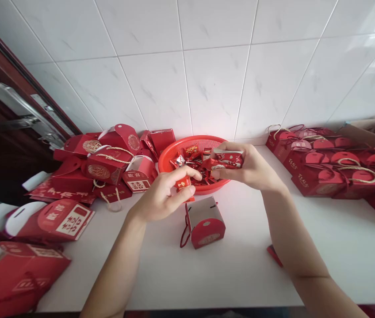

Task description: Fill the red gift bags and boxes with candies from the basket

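Note:
Over the front left of a red plastic basket [196, 190], my left hand [164, 194] is closed on a small red wrapped candy [183, 183]. My right hand [250, 170] grips several red and white wrapped candies [229, 158] above the basket's right side. Inside the basket lie more wrapped candies [192, 152], partly hidden by my hands. Below them, an open red gift box [207, 232] with a pale inside and a dark red cord stands on the white table.
Red gift boxes with rope handles are piled at the left [108, 165]. Closed red boxes [323, 174] stand in rows at the right, near a cardboard carton [361, 134]. A small red item [274, 255] lies partly under my right forearm. Behind is a tiled wall [214, 88].

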`<state>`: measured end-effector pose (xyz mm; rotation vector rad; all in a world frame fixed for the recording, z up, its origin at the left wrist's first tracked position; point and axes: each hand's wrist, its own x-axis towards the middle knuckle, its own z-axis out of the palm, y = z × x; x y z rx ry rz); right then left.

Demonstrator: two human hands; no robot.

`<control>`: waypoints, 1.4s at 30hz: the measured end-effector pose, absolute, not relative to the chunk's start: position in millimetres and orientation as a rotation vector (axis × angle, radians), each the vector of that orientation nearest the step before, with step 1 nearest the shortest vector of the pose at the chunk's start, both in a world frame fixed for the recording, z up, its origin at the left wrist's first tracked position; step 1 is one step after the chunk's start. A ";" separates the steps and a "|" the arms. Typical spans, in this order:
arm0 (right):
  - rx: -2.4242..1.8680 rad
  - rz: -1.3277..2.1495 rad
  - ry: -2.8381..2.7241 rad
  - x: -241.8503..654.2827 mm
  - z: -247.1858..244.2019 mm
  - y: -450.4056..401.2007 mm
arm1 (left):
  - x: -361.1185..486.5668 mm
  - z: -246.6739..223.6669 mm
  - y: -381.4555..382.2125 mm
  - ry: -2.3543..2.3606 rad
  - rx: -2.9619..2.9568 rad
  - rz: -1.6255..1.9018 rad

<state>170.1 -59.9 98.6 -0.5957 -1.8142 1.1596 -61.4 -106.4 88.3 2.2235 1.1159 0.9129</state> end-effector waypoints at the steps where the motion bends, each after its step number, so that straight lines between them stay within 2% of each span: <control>1: -0.611 1.127 -1.810 173.8 100.5 -59.9 | -55.9 87.8 -111.1 1.082 2.241 0.854; 8: -0.637 0.947 -1.744 190.8 109.2 -61.2 | 16.4 57.5 -165.4 0.444 2.554 0.253; 13: -0.618 0.866 -1.731 199.2 113.3 -64.6 | 68.1 10.1 -170.6 0.693 2.805 -0.014; 19: -0.576 0.844 -1.752 203.4 117.3 -72.2 | 110.9 -18.7 -160.4 1.022 2.639 0.014; 34: -0.582 0.853 -1.754 202.9 116.8 -75.0 | 126.8 -29.5 -143.2 0.971 2.342 -0.156; 38: -0.571 0.839 -1.769 203.6 117.1 -75.1 | 115.5 -14.3 -150.0 0.993 2.351 -0.095; 42: -0.581 0.804 -1.776 206.1 118.6 -76.9 | 78.8 37.2 -164.8 1.091 2.420 0.148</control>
